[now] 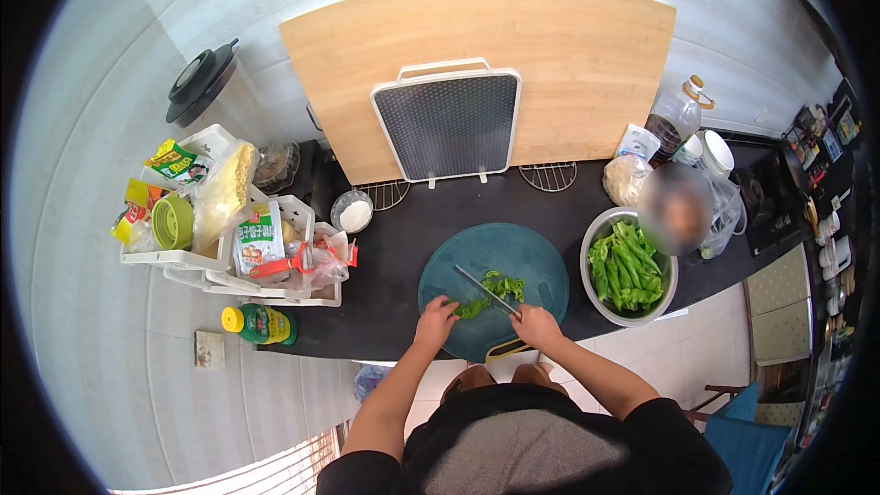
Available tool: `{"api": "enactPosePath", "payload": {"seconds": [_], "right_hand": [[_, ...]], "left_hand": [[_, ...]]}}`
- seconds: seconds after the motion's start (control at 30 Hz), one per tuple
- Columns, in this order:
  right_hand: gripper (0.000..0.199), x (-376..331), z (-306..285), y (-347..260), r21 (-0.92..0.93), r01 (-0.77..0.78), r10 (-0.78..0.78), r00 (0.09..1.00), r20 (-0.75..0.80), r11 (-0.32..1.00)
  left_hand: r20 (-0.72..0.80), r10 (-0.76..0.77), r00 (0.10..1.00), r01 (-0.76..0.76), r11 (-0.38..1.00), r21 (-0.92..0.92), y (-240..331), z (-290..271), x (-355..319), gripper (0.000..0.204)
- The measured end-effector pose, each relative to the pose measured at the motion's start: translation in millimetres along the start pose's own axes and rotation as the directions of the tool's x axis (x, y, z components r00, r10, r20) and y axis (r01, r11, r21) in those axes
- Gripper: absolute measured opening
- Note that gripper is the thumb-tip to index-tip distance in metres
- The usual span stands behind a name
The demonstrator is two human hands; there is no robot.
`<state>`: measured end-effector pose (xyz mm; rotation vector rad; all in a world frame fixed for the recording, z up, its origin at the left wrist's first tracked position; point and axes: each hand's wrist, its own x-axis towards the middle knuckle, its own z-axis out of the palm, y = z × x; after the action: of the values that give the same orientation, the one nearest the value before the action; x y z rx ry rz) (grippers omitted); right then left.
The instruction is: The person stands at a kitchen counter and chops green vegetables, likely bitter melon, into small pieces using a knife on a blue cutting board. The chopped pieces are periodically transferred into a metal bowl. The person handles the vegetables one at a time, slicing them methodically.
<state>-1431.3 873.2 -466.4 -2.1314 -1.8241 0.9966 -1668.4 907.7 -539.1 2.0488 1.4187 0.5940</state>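
Observation:
My right hand (536,325) is wrapped round the handle of a kitchen knife (484,290). Its blade slants up and left across a round teal cutting board (541,261). To the left of the blade, my left hand (437,321) presses a piece of green pepper (471,309) against the board with curled fingers. Cut green pepper pieces (503,286) lie in a loose heap beyond the knife. Right of the board stands a steel bowl (586,286) filled with whole long green peppers (627,264).
White baskets (316,297) of packets and a red-handled peeler stand left, beside a small bowl of white powder (354,214). A yellow-capped green bottle (258,324) lies at the counter's left edge. Boards (577,64) lean on the wall. Bags and a jug (674,119) crowd the right.

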Motion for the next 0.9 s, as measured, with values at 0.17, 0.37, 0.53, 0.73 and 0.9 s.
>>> {"api": "enactPosePath", "payload": {"seconds": [0.17,0.37,0.53,0.73,0.9], "right_hand": [[0.028,-2.9,2.4,-2.7,-0.051,0.018,-0.016,0.999,0.042,0.999],[0.026,-1.0,12.5,4.6,-0.145,-0.013,0.033,0.990,0.134,0.989],[0.026,5.0,19.6,4.9,-0.171,-0.008,0.043,0.978,0.203,0.985],[0.026,20.3,47.8,5.3,-0.167,-0.036,0.067,0.981,0.182,0.985],[0.025,18.4,43.5,-0.4,0.023,-0.035,0.035,0.999,-0.011,0.999]], "left_hand": [[-0.038,0.025,0.999,-0.027,0.999,-0.042,6.5,17.7,-1.1,0.023],[-0.010,0.053,0.999,-0.053,0.999,-0.013,13.6,24.4,0.7,0.019],[-0.033,0.094,0.995,-0.092,0.994,0.050,11.0,28.8,3.1,0.015],[0.034,0.056,0.998,-0.059,0.993,0.103,3.4,32.2,5.5,0.012],[-0.044,0.028,0.999,-0.026,0.998,0.054,10.4,32.3,-2.3,0.011]]}}
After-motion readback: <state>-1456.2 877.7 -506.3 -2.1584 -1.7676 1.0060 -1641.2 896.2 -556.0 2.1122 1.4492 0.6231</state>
